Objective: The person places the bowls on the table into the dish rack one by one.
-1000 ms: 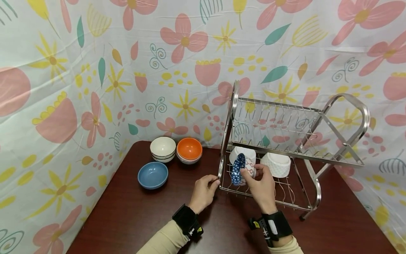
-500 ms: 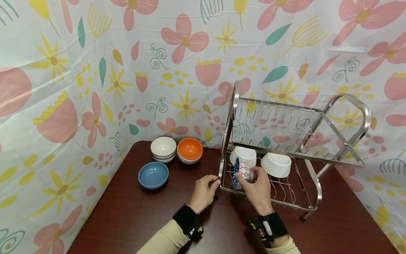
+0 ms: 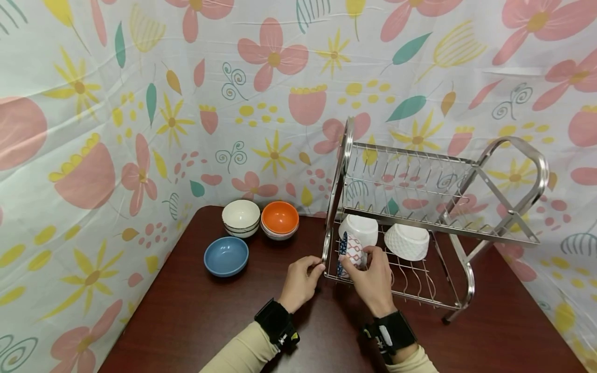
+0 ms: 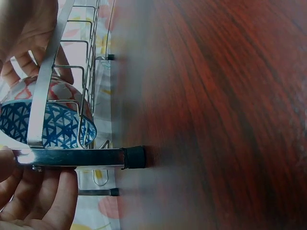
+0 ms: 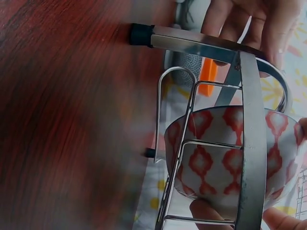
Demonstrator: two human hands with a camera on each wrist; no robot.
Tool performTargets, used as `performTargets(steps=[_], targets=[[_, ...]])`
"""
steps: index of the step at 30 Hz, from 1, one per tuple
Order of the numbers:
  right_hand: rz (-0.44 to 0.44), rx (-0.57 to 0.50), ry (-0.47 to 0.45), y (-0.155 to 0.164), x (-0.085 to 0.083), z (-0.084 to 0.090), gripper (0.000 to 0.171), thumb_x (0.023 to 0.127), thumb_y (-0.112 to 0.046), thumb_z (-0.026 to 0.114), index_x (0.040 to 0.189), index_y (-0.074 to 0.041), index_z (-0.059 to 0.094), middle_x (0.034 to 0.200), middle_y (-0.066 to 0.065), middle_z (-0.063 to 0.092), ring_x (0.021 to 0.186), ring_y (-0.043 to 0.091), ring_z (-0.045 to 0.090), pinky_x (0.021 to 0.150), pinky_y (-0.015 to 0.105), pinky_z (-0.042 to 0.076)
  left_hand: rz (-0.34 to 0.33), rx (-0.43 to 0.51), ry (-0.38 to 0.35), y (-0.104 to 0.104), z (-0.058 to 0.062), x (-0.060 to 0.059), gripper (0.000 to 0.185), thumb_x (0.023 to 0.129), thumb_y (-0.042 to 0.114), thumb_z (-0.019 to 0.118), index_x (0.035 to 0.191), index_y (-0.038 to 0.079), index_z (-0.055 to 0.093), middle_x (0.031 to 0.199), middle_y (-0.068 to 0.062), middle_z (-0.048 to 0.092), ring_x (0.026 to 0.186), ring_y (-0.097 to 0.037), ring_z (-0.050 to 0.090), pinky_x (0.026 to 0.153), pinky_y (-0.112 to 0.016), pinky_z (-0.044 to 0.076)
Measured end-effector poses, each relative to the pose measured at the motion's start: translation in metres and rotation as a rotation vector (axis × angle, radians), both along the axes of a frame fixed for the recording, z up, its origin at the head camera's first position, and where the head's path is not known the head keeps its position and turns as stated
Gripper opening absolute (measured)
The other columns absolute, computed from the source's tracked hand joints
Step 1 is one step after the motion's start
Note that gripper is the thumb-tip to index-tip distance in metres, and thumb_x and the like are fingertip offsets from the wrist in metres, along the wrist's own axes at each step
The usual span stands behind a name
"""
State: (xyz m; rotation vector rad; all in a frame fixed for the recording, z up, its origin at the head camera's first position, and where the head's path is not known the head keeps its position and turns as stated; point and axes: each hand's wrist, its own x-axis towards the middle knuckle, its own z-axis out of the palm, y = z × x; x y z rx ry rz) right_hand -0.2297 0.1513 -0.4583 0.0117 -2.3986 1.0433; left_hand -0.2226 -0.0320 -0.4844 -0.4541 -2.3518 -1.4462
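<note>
A steel two-tier dish rack (image 3: 466,282) stands on the dark wooden table (image 3: 196,316). My left hand (image 3: 313,267) grips the rack's front left post (image 4: 72,157) near its black foot. On the lower tier, at the left end, my right hand (image 3: 368,263) holds a patterned bowl (image 3: 351,250) on edge. The bowl has blue crosshatch (image 4: 53,127) on one side and red diamonds (image 5: 216,158) on the other, and it stands between the wires. Behind it two white bowls (image 3: 358,229) (image 3: 407,241) sit upside down.
Left of the rack lie a blue bowl (image 3: 226,256), a stack of white bowls (image 3: 240,217) and an orange bowl (image 3: 280,219) on another bowl. Floral cloth (image 3: 140,129) walls in the table at the back and on both sides. The rack's upper tier (image 3: 410,181) holds nothing.
My right hand has carried the patterned bowl left and down into the lower tier's left end, turning it more on edge. The left hand has stayed on the post.
</note>
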Motion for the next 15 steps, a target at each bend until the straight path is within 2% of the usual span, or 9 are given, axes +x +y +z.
performTargets(steps=[7,15], targets=[[0.009,-0.001,-0.033,0.003,0.001,0.000,0.059,0.076,-0.048,0.076,0.109,-0.006,0.053,0.089,0.007,0.048,0.078,0.021,0.047,0.068,0.035,0.036,-0.012,0.006,0.002,0.000,-0.001,-0.001,0.016,0.095,0.017,0.060,0.103,0.007,0.070,0.095,-0.002,0.068,0.067,-0.007,0.053,0.065,-0.023,0.046],[0.026,0.014,-0.110,0.010,0.000,0.001,0.061,0.081,-0.053,0.070,0.112,-0.005,0.051,0.092,0.008,0.050,0.083,0.025,0.050,0.070,0.037,0.038,-0.009,0.007,0.000,0.000,-0.002,0.000,0.015,0.095,0.017,0.061,0.103,0.008,0.070,0.095,-0.002,0.068,0.070,-0.008,0.054,0.067,-0.024,0.047]])
